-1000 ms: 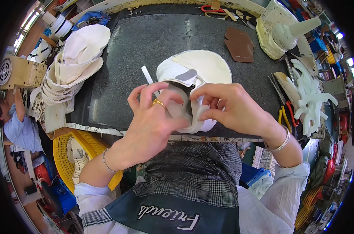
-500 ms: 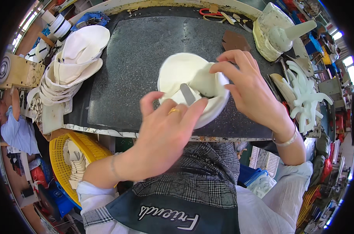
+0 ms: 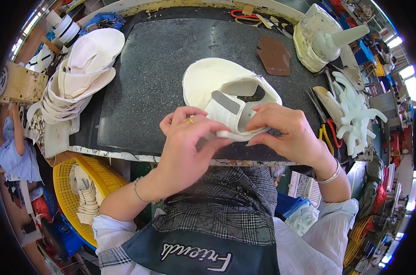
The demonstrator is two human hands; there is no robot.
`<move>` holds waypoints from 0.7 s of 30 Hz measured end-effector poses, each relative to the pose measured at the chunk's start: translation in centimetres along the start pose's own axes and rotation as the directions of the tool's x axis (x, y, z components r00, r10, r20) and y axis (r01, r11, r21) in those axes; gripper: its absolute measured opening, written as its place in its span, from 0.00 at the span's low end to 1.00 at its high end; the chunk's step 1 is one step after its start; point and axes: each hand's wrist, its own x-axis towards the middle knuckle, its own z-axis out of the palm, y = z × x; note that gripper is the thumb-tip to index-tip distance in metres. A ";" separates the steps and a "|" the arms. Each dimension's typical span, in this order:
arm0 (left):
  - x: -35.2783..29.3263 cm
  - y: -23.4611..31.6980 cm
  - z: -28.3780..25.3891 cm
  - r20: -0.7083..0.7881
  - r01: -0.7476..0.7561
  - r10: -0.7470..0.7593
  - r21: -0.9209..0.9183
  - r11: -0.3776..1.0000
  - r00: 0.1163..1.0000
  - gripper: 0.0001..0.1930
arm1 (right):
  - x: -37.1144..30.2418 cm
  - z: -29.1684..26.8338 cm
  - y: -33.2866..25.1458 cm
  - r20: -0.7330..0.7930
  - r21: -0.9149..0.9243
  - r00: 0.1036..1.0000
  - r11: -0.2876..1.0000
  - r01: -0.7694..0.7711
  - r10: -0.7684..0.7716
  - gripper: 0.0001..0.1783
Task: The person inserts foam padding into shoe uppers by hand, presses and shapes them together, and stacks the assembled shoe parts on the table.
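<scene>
A white shoe upper lies at the near part of the dark work mat, its rounded end pointing away to the left. A grey strip shows on its white tab, beside an opening. My left hand is closed on the near edge of the upper, thumb below and fingers above. My right hand pinches the same edge a little to the right, fingers inside and thumb underneath. Part of the near edge is hidden behind my fingers.
Nested white uppers are stacked at the left. A yellow basket with more pieces stands below the bench. To the right are a brown piece, a glue-crusted pot, red-handled scissors and pale tangled strips.
The upper has turned, bringing its opening and grey strip into fuller view. My right hand has come down from the far right side to the near edge, beside my left hand.
</scene>
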 end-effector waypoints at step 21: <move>-1.4 2.0 -1.5 0.031 -0.133 0.140 -0.160 0.978 0.990 0.11 | -0.1 -0.9 0.9 0.069 0.268 0.988 0.951 -0.154 0.140 0.15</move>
